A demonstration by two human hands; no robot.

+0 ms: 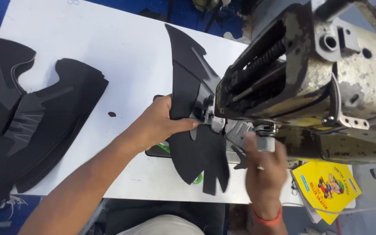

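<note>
My left hand [159, 124] grips a curved black shoe-upper piece [188, 87] and holds it up against the needle area of a worn industrial sewing machine [310, 78]. Its thumb presses on the piece near the presser foot [209, 117]. The lower part of the piece hangs over the table's front edge. My right hand [264, 167], blurred and wearing an orange wristband, reaches up beneath the machine head, its fingers near a round metal part [265, 132]. Whether it grips anything I cannot make out.
A stack of several black cut pieces [31, 117] lies at the left of the white table [109, 48]. A yellow booklet [327, 185] sits at the lower right under the machine. A small black scrap [112, 114] lies on the table.
</note>
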